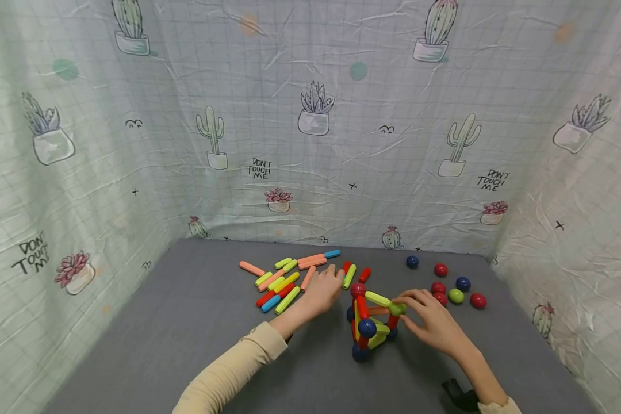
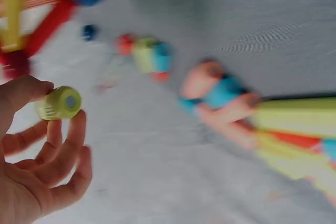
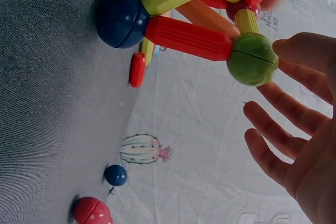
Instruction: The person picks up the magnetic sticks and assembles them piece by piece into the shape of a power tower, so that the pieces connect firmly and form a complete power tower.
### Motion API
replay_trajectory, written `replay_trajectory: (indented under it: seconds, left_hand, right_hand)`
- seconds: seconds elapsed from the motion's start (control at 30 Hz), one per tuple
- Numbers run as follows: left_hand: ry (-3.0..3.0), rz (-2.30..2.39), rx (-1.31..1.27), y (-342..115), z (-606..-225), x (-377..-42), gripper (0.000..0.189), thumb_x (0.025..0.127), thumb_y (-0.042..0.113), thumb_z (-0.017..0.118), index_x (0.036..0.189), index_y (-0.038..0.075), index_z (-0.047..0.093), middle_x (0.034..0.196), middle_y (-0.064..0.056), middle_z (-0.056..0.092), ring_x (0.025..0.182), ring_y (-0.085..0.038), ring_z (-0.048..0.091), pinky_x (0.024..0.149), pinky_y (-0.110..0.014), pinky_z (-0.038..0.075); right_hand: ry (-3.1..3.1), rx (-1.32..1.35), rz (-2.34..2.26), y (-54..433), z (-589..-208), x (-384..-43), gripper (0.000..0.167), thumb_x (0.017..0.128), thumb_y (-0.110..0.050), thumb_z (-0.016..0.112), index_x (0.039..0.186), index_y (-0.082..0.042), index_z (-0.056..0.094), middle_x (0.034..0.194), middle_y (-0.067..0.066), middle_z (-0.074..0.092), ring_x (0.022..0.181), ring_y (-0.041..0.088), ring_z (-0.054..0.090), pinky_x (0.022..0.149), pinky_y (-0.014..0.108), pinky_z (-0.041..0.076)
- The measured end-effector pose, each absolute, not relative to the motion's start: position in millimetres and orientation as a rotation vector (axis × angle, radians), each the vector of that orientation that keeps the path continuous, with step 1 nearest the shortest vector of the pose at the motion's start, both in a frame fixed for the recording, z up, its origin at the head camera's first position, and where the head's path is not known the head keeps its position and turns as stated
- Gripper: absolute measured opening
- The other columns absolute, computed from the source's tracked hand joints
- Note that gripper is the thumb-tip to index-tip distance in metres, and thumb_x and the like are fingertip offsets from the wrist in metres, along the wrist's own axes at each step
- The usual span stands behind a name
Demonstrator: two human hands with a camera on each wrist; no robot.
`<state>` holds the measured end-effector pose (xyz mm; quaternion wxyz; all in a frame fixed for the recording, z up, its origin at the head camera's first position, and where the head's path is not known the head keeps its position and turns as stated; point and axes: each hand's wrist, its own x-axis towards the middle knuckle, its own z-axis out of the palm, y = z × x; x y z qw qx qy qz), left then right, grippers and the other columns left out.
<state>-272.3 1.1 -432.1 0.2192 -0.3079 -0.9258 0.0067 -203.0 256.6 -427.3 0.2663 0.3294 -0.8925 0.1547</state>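
A yellow-green magnetic rod (image 2: pixel 59 103), seen end-on in the left wrist view, is pinched between the thumb and fingers of my left hand (image 1: pixel 324 289). At the right stands a frame of magnetic rods and balls, with a red ball (image 1: pixel 359 290) on top and a dark blue ball (image 1: pixel 360 352) at its foot. My right hand (image 1: pixel 434 322) holds the frame's green ball (image 3: pixel 252 60) between thumb and index finger, the other fingers spread. A red rod (image 3: pixel 189 38) and a short yellow rod (image 3: pixel 246 22) join that green ball.
Loose orange, yellow, red and blue rods (image 1: pixel 288 300) lie left of the frame. Several loose balls, among them a red ball (image 1: pixel 478 301) and a blue ball (image 1: pixel 412 262), sit at the right. A cactus-print cloth (image 1: pixel 315 172) encloses the grey table (image 1: pixel 186 333).
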Motion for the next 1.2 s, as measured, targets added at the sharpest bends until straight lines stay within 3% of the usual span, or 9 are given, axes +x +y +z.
replay_trajectory:
  seconds: [0.13, 0.37, 0.57, 0.8, 1.03, 1.2]
  left_hand:
    - [-2.394, -0.018, -0.996, 8, -408, -242, 0.016, 0.086, 0.024, 0.057, 0.100, 0.016, 0.058, 0.085, -0.001, 0.051, 0.065, -0.011, 0.049, 0.057, -0.023, 0.027]
    - [-2.235, 0.115, -1.064, 35, -401, -209, 0.028, 0.087, 0.035, 0.053, 0.107, 0.018, 0.061, 0.093, 0.003, 0.059, 0.081, -0.010, 0.053, 0.069, -0.026, 0.039]
    - [-2.176, 0.230, -0.980, 56, -416, -205, 0.024, 0.086, 0.038, 0.051, 0.095, 0.019, 0.063, 0.084, 0.006, 0.060, 0.074, -0.010, 0.050, 0.068, -0.029, 0.034]
    - [-2.134, 0.209, -0.886, 72, -427, -206, 0.021, 0.084, 0.040, 0.054, 0.085, 0.020, 0.062, 0.072, 0.005, 0.056, 0.065, -0.011, 0.046, 0.067, -0.031, 0.036]
    - [-2.249, 0.132, -0.879, 74, -429, -203, 0.023, 0.082, 0.041, 0.058, 0.088, 0.019, 0.059, 0.081, 0.004, 0.062, 0.075, -0.013, 0.054, 0.073, -0.035, 0.040]
    - [-2.294, 0.120, -0.873, 74, -429, -202, 0.019, 0.082, 0.039, 0.057, 0.083, 0.020, 0.060, 0.080, 0.003, 0.062, 0.076, -0.013, 0.054, 0.070, -0.035, 0.037]
  right_hand:
    - [-2.386, 0.898, 0.435, 256, -428, -205, 0.035, 0.067, -0.010, 0.075, 0.099, -0.018, 0.064, 0.098, -0.005, 0.058, 0.086, 0.006, 0.047, 0.069, 0.028, 0.045]
    - [-2.388, 0.950, 0.411, 260, -430, -210, 0.037, 0.068, -0.008, 0.074, 0.102, -0.017, 0.063, 0.099, -0.004, 0.060, 0.086, 0.008, 0.048, 0.068, 0.029, 0.046]
    - [-2.392, 0.962, 0.315, 263, -429, -212, 0.038, 0.069, -0.013, 0.073, 0.105, -0.017, 0.062, 0.098, -0.006, 0.061, 0.085, 0.008, 0.049, 0.069, 0.030, 0.045]
    - [-2.377, 0.959, 0.222, 262, -427, -213, 0.037, 0.069, -0.019, 0.073, 0.104, -0.017, 0.062, 0.096, -0.006, 0.061, 0.086, 0.009, 0.049, 0.071, 0.032, 0.043]
    - [-2.370, 0.971, 0.225, 262, -427, -215, 0.035, 0.069, -0.019, 0.072, 0.103, -0.017, 0.063, 0.096, -0.007, 0.061, 0.085, 0.008, 0.048, 0.071, 0.032, 0.042]
    - [-2.379, 0.950, 0.228, 264, -428, -216, 0.036, 0.068, -0.018, 0.073, 0.103, -0.016, 0.063, 0.095, -0.007, 0.061, 0.085, 0.008, 0.048, 0.070, 0.032, 0.042]
